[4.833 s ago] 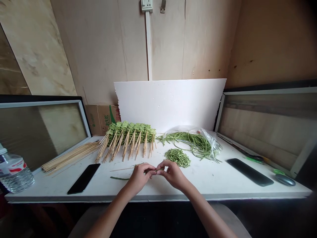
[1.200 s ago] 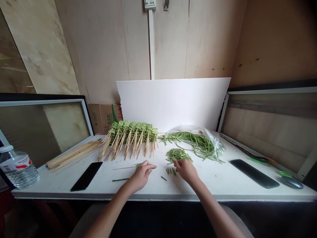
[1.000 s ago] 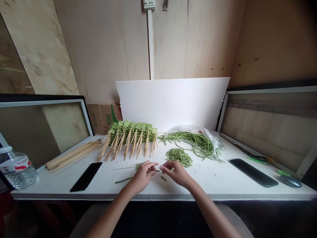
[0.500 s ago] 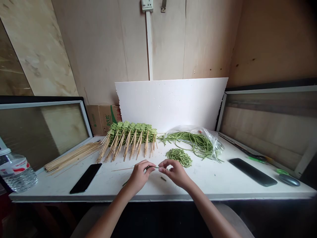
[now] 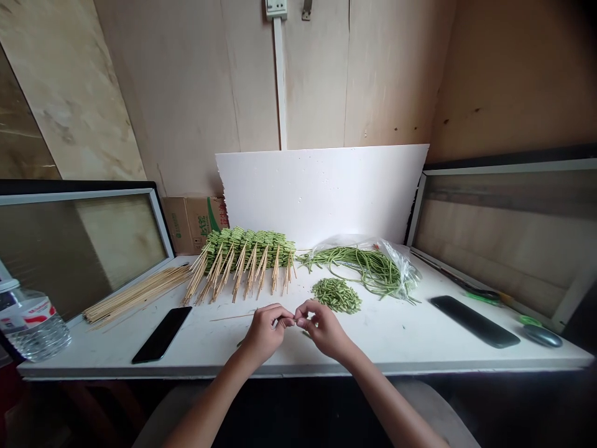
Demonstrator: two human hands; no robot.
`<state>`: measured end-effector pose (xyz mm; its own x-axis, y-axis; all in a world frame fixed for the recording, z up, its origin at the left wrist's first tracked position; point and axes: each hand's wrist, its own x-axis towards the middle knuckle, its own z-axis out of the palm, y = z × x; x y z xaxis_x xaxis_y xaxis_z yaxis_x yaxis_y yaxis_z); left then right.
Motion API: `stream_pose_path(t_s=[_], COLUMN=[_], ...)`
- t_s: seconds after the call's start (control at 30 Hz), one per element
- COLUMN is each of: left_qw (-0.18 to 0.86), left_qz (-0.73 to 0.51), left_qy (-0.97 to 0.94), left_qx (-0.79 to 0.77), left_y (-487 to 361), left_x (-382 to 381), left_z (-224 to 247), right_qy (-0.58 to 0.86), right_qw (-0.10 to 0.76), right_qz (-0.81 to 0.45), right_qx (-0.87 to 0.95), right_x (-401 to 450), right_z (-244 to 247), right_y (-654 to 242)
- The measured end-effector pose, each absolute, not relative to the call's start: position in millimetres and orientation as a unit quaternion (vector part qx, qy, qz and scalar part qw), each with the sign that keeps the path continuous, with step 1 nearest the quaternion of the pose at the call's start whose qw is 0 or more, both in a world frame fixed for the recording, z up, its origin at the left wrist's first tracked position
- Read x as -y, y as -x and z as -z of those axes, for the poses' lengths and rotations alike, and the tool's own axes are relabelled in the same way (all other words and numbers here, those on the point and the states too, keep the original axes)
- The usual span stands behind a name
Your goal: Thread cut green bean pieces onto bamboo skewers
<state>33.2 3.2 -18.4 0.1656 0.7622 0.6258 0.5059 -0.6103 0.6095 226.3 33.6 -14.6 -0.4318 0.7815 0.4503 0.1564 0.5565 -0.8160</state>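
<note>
Near the table's front edge, my left hand (image 5: 267, 330) and my right hand (image 5: 321, 325) meet fingertip to fingertip. Both are pinched closed, and what lies between the fingers is mostly hidden and too small to make out. A thin skewer (image 5: 231, 318) lies on the table left of my left hand. Just behind my right hand is a pile of short green bean pieces (image 5: 336, 295). Long green beans (image 5: 359, 261) lie partly in a clear plastic bag farther back. Skewered bean pieces (image 5: 249, 246) are stacked at the back left, their sticks pointing forward.
Loose skewers (image 5: 135, 294) and a black phone (image 5: 162, 335) lie on the left, beside a water bottle (image 5: 35, 323). On the right are a dark flat object (image 5: 474, 321) and a mouse (image 5: 542, 335). A white board (image 5: 321, 193) stands behind.
My fingertips have come closer together, and the green piece that showed between them is now mostly hidden. The loose piece beside my right hand is now partly covered.
</note>
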Motion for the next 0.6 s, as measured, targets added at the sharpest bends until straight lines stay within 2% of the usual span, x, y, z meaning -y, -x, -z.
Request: stream_pose_path(t_s=[0.4, 0.53, 0.6], left_qw=[0.159, 0.174, 0.177], left_qz=[-0.468, -0.475, -0.465], left_qy=[-0.755, -0.712, -0.708], left_qx=[-0.431, -0.487, -0.501], left_y=[-25, -9, -7], left_x=[-7, -14, -15], left_z=[15, 16, 16], right_qy=[0.267, 0.356, 0.437], right_qw=[0.448, 0.456, 0.429], right_qz=[-0.408, -0.320, -0.250], right_qx=[0.750, 0.750, 0.750], right_x=[-38, -55, -65], right_z=[2, -3, 3], right_y=[-238, -261, -272])
